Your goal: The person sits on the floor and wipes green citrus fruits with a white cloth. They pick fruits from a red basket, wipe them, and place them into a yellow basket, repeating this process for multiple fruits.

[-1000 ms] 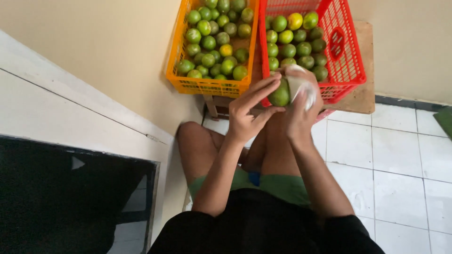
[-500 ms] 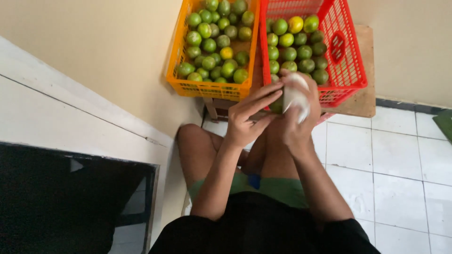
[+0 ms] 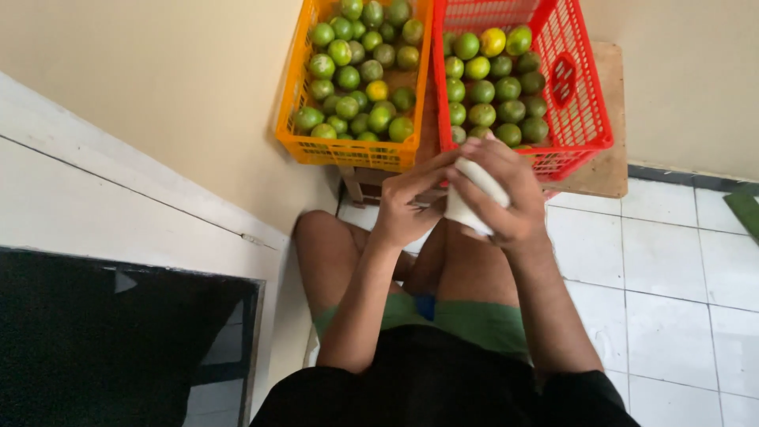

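Here both hands (image 3: 466,198) clasp a white cloth (image 3: 474,194).

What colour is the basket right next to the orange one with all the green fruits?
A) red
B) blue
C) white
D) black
A: the red basket sits side by side with the orange basket, both holding green fruits, just beyond the person's hands.
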